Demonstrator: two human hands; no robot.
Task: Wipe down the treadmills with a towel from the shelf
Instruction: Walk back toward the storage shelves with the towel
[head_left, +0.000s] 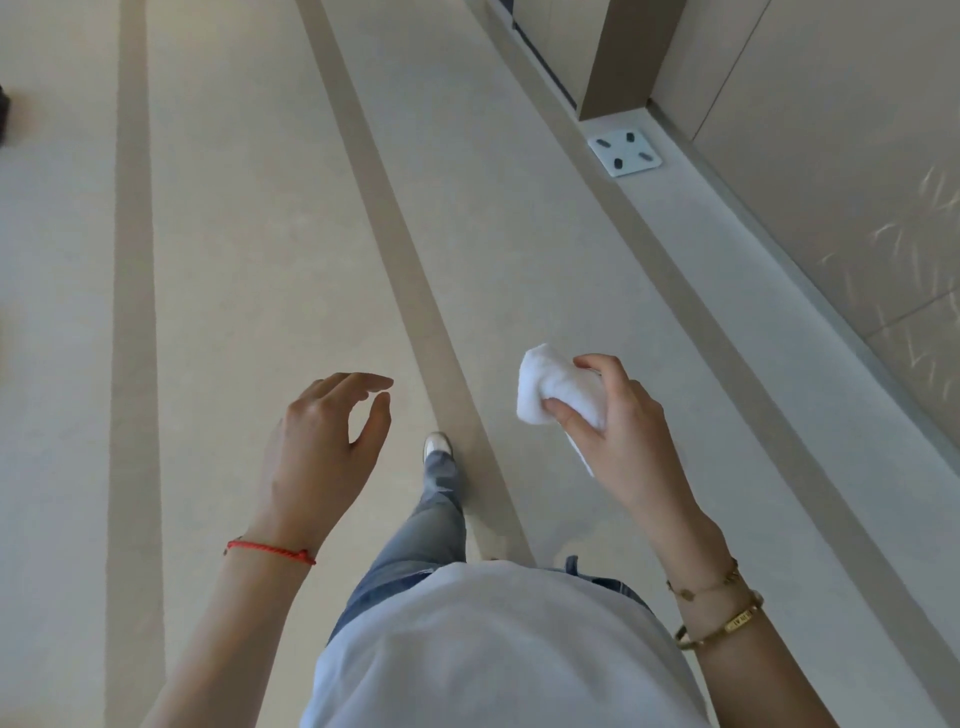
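A small white folded towel (553, 387) is gripped in my right hand (608, 415), held out over the floor at the right of centre. My left hand (322, 441) hangs in the air at the left with fingers curled apart and nothing in it. No treadmill and no shelf are in view. Below the hands I see my white shirt, blue jeans and one foot stepping forward on the floor.
The beige floor (249, 234) has darker stripes running away from me. A white bathroom scale (623, 152) lies on the floor at the upper right beside a brown pillar (623, 57). A panelled wall (831, 156) runs along the right. A dark object (4, 114) shows at the left edge.
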